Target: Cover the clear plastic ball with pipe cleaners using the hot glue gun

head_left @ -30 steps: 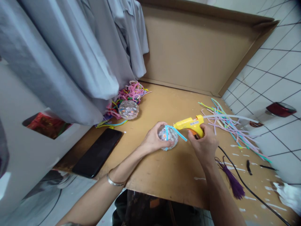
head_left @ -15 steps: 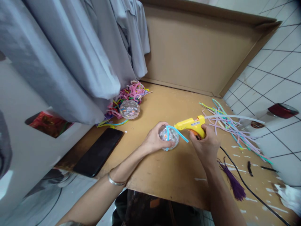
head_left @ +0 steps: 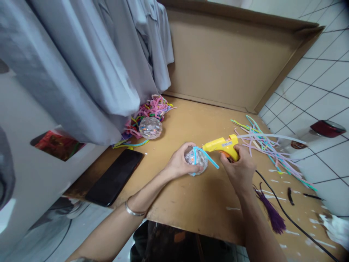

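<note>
My left hand [head_left: 181,160] is wrapped round a clear faceted ball [head_left: 201,162] with specks of colour inside. A light blue pipe cleaner [head_left: 209,158] runs over the ball, and its free end sticks out to the right. In my right hand [head_left: 240,169] is a yellow glue gun [head_left: 222,144], its nozzle pointing left at the top of the ball, close to the pipe cleaner. Whether the nozzle touches is too fine to tell. A translucent glue stick [head_left: 269,135] juts from the gun's back. My fingers rest by its orange trigger.
A second clear ball [head_left: 150,128] sits by a heap of coloured pipe cleaners [head_left: 156,105]. Left lies a black phone [head_left: 116,178]. Pastel pipe cleaners [head_left: 261,145], a purple bundle of strands [head_left: 272,213] and the black cord [head_left: 283,211] lie right. Grey shirts [head_left: 114,54] hang at upper left.
Almost nothing differs. The view has shifted very slightly; both hands keep their hold on the ball and the glue gun.
</note>
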`<state>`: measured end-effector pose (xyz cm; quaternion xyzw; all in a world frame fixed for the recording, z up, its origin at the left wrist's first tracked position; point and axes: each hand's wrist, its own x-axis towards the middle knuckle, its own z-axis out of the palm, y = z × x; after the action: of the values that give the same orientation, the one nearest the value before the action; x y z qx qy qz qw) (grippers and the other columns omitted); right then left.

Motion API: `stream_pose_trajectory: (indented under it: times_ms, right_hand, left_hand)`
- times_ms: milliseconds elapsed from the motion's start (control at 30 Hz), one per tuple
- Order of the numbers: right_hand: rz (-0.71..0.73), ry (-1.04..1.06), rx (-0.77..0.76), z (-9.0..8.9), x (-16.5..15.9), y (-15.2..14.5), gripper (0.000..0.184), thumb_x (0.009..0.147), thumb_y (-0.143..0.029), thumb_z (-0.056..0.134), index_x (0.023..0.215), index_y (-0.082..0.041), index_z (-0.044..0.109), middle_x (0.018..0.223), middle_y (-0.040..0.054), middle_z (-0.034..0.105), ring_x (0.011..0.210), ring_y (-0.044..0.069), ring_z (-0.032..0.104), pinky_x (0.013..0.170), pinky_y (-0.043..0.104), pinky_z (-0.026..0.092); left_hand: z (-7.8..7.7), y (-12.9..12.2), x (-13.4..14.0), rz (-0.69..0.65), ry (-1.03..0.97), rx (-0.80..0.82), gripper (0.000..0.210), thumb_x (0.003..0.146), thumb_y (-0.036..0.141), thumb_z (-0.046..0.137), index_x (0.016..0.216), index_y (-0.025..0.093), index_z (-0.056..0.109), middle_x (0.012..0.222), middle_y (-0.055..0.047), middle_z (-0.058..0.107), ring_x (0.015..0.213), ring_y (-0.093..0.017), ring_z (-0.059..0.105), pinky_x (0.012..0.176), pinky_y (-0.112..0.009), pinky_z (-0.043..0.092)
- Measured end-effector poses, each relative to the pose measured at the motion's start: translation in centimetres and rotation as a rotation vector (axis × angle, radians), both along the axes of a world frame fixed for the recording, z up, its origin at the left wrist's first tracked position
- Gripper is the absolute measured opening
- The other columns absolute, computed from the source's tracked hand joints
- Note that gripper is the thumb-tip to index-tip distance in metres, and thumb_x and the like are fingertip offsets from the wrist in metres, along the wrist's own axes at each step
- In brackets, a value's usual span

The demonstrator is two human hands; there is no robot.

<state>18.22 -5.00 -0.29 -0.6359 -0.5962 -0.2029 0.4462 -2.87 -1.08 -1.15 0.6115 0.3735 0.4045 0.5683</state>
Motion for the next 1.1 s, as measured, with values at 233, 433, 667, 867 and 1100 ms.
stream_pose_trajectory:
  times_ms: [233, 433, 667, 867, 1100]
  right_hand:
    - [-0.03, 0.004, -0.011, -0.08, 0.12, -0.01, 0.025, 0.075, -0.039, 0.063, 0.092, -0.021, 0.062, 0.082, 0.005, 0.071, 0.072, 0.021, 0.065, 0.068, 0.032, 0.051]
    - [-0.03, 0.008, -0.026, 0.19, 0.01, -0.16, 0.021, 0.075, -0.037, 0.062, 0.089, -0.021, 0.062, 0.077, 0.0043, 0.07, 0.064, 0.019, 0.061, 0.064, 0.031, 0.048]
    - [-0.012, 0.03, -0.035, 0.68, -0.12, -0.34, 0.021, 0.074, -0.038, 0.061, 0.086, -0.021, 0.062, 0.075, 0.0033, 0.068, 0.062, 0.018, 0.058, 0.062, 0.031, 0.047]
    - [0.001, 0.044, -0.029, 0.82, -0.18, -0.39, 0.021, 0.075, -0.039, 0.062, 0.085, -0.02, 0.062, 0.074, 0.0033, 0.067, 0.06, 0.018, 0.058, 0.062, 0.031, 0.047]
    - [-0.013, 0.042, -0.053, 0.84, -0.11, -0.44, 0.019, 0.074, -0.039, 0.061, 0.083, -0.022, 0.061, 0.071, 0.0017, 0.065, 0.058, 0.018, 0.055, 0.061, 0.031, 0.046]
  left_hand:
    - [-0.08, 0.02, -0.03, 0.0, 0.009, 0.008, 0.072, 0.048, 0.025, 0.086, 0.113, 0.021, 0.054, 0.102, -0.001, 0.066, 0.085, -0.017, 0.061, 0.077, -0.028, 0.048]
    - [-0.27, 0.11, -0.09, -0.001, 0.027, 0.022, 0.073, 0.049, 0.025, 0.086, 0.115, 0.021, 0.055, 0.106, -0.003, 0.067, 0.088, -0.018, 0.062, 0.077, -0.028, 0.049]
    - [-0.15, 0.06, -0.05, -0.005, 0.014, 0.027, 0.071, 0.049, 0.025, 0.086, 0.113, 0.021, 0.055, 0.104, -0.002, 0.067, 0.087, -0.018, 0.062, 0.078, -0.028, 0.049]
    - [-0.2, 0.08, -0.09, -0.006, 0.032, 0.041, 0.073, 0.05, 0.024, 0.087, 0.115, 0.021, 0.055, 0.107, -0.003, 0.068, 0.088, -0.019, 0.063, 0.079, -0.03, 0.051]
    - [-0.24, 0.14, -0.14, 0.002, 0.041, 0.045, 0.073, 0.049, 0.025, 0.088, 0.115, 0.021, 0.056, 0.109, -0.004, 0.068, 0.094, -0.021, 0.064, 0.083, -0.032, 0.051]
